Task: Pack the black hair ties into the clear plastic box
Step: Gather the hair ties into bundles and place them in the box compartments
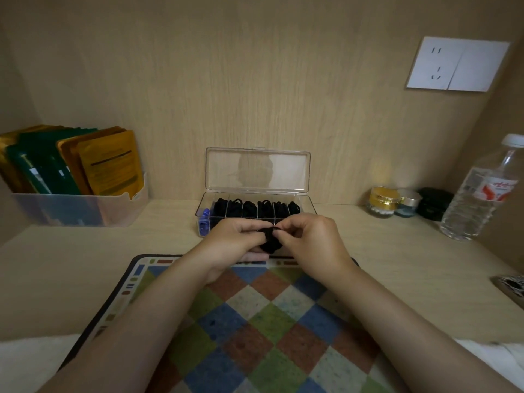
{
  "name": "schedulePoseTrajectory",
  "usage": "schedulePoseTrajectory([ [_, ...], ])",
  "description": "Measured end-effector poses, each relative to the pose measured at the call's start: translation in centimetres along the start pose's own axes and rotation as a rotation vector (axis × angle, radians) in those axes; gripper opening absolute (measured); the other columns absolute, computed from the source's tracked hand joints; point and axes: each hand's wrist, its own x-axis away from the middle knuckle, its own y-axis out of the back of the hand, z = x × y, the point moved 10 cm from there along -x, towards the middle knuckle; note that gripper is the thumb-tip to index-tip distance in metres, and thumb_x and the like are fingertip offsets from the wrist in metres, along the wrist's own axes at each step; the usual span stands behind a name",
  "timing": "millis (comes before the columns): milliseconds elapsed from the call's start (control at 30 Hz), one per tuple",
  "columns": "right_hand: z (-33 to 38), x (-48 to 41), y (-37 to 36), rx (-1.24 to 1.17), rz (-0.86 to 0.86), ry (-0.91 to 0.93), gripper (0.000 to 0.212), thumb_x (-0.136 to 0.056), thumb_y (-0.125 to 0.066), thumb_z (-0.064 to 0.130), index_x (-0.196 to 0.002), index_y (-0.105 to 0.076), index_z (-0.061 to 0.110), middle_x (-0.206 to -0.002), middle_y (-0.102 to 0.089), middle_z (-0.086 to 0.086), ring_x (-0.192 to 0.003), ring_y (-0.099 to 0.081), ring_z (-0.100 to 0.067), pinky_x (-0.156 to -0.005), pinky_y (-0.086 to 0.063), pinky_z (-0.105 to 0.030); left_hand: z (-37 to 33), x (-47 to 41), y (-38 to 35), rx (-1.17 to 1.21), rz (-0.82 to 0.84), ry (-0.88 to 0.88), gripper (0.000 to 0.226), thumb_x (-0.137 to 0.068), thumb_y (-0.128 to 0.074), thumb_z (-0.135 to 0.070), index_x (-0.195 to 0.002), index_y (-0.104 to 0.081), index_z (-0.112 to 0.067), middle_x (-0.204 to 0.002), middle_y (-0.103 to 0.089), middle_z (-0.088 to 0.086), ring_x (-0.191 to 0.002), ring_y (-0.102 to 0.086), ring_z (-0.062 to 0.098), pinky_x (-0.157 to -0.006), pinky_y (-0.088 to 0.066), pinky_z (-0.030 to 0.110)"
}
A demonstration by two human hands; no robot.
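At the far left, green and orange sachets [85, 165] are being kept upright in a translucent bin [71, 211] against the wooden back wall. Toward the middle, the clear plastic box [307, 205] is being left with its lid [256, 171] standing open. Blue items [203, 219] are being kept in its leftmost compartment, and black hair ties [255, 208] are being stored in the compartments to the right of that. Just in front of the box, over the far edge of a checkered mat [255, 321], a small bunch of ties [269, 241] is being grasped from both sides. It is being gripped by the curled fingers of the left hand [232, 241] and pinched by the fingertips of the right hand [314, 239]. Whether the bunch is touching the desk cannot be told. Further right, a gold-lidded jar [382, 201], a small blue jar [407, 205] and a black case [433, 202] are being kept along the wall. A water bottle [482, 194] is being stood upright near the right edge, below a white wall socket [456, 63].
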Motion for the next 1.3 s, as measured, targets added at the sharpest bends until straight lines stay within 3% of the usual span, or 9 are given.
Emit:
schedulePoseTrajectory([
  [100,0.0,-0.1,0.2,0.041,-0.011,0.018,0.009,-0.087,-0.073,0.021,-0.090,-0.081,0.027,-0.080,-0.073,0.009,-0.071,-0.065,-0.005,-0.066,-0.052,-0.021,0.3,0.0,-0.4,0.056,0.007,0.021,0.029,-0.097,-0.059,-0.005,-0.124,-0.069,-0.011,-0.108,-0.074,0.014,-0.082,-0.075,0.016,-0.084,-0.061,0.033],
  [267,-0.1,-0.1,0.8,0.052,-0.045,0.050,0.011,-0.085,-0.074,0.017,-0.092,-0.081,0.023,-0.082,-0.071,0.007,-0.071,-0.061,-0.003,-0.065,-0.043,-0.007,-0.2,0.2,-1.4,0.085,0.013,-0.041,0.036,-0.090,-0.071,-0.018,-0.125,-0.068,-0.014,-0.123,-0.068,0.007,-0.098,-0.073,0.014,-0.089,-0.060,0.035],
  [400,-1.5,-0.3,1.0,-0.126,0.017,-0.068,0.009,-0.083,-0.079,0.022,-0.092,-0.080,0.025,-0.084,-0.071,0.013,-0.077,-0.065,0.002,-0.070,-0.048,-0.011,-0.7,0.2,-1.5,0.049,-0.021,-0.080,0.036,-0.093,-0.066,-0.005,-0.128,-0.066,-0.014,-0.126,-0.066,0.007,-0.100,-0.073,0.011,-0.085,-0.061,0.031],
  [500,-2.9,-0.4,1.5,-0.264,0.037,-0.190,0.018,-0.078,-0.083,0.026,-0.095,-0.076,0.026,-0.088,-0.070,0.006,-0.066,-0.063,0.000,-0.062,-0.050,-0.019,-1.3,0.3,-2.0,0.013,0.036,-0.105,0.038,-0.095,-0.061,-0.002,-0.130,-0.063,-0.015,-0.123,-0.069,0.007,-0.104,-0.073,0.017,-0.089,-0.060,0.034],
  [633,-4.0,0.6,0.2,-0.572,0.248,-0.441,0.044,-0.086,-0.076,0.021,-0.127,-0.062,0.014,-0.108,-0.067,-0.018,-0.062,-0.064,-0.020,-0.044,-0.053,-0.029,-2.6,-0.1,-2.4,-0.056,0.033,-0.152,0.037,-0.093,-0.064,-0.002,-0.128,-0.058,-0.013,-0.109,-0.075,0.007,-0.098,-0.074,0.019,-0.086,-0.059,0.029],
  [733,-3.5,1.1,0.2,-0.644,0.379,-0.443,0.025,-0.091,-0.069,0.022,-0.114,-0.073,0.011,-0.097,-0.074,-0.012,-0.064,-0.063,-0.016,-0.052,-0.057,-0.029,-3.7,-0.3,-2.8,-0.104,0.016,-0.210,0.029,-0.090,-0.069,-0.004,-0.119,-0.068,-0.010,-0.106,-0.075,0.005,-0.094,-0.074,0.014,-0.076,-0.057,0.021],
  [1033,-5.0,-1.3,3.3,-0.625,0.211,-0.501,0.019,-0.091,-0.070,0.015,-0.104,-0.074,0.003,-0.092,-0.073,-0.018,-0.061,-0.063,-0.016,-0.056,-0.058,-0.030,-6.8,-3.0,-4.5,-0.259,0.121,-0.246,0.032,-0.096,-0.064,-0.017,-0.123,-0.068,-0.033,-0.112,-0.075,-0.009,-0.099,-0.071,0.006,-0.081,-0.057,0.022],
  [1133,-6.3,-3.4,5.3,-0.493,0.069,-0.539,0.015,-0.091,-0.071,0.017,-0.099,-0.074,0.005,-0.091,-0.074,-0.015,-0.059,-0.061,-0.017,-0.054,-0.057,-0.031,-8.8,-4.8,-4.1,-0.513,0.019,-0.325,0.037,-0.101,-0.056,-0.028,-0.138,-0.057,-0.030,-0.124,-0.062,-0.014,-0.111,-0.060,0.005,-0.093,-0.047,0.023],
  [1300,-9.0,-5.3,5.6,-0.217,-0.020,-0.621,0.014,-0.089,-0.073,0.022,-0.089,-0.073,0.008,-0.087,-0.073,-0.018,-0.056,-0.056,-0.017,-0.043,-0.043,-0.025,-8.3,-7.4,-3.5,-0.709,-0.144,-0.406,0.036,-0.104,-0.048,-0.025,-0.139,-0.054,-0.030,-0.119,-0.055,-0.014,-0.106,-0.052,0.005,-0.085,-0.042,0.020],
])
